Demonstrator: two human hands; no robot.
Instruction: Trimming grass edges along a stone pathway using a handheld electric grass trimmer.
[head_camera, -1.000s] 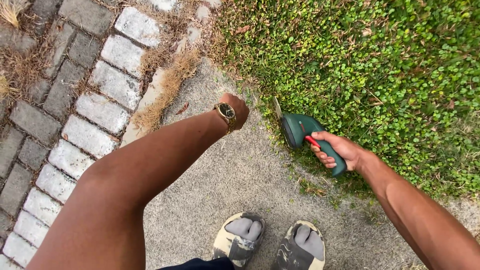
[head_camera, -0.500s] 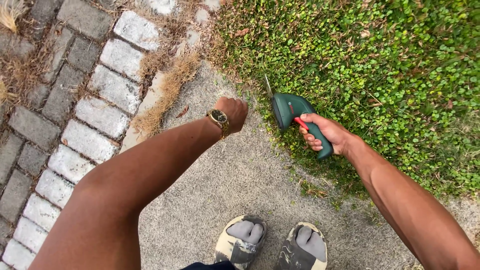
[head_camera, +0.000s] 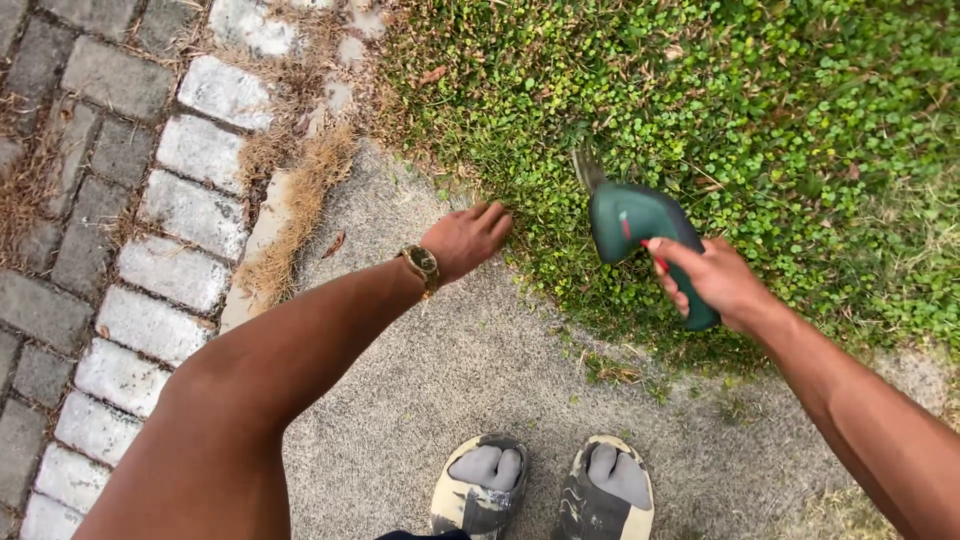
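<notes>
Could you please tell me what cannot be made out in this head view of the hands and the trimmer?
- Blade of the green cordless trimmer: blurred, its tip lost among the ground-cover plants.
- Trimmer handle: mostly covered by the right hand.
- Left hand: palm faces down, underside unseen.
- Wristwatch dial: too small to read.
- Sandals: heels cut off by the bottom edge.

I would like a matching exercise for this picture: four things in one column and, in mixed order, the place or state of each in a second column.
Things:
1. green trimmer
2. wristwatch
3. left hand
4. paving stones

Places or states:
a. on the left wrist
b. along the left side of the picture
c. held in the right hand, over the ground cover
d. empty, fingers stretched toward the plants' edge

Pairs: 1-c, 2-a, 3-d, 4-b
</notes>
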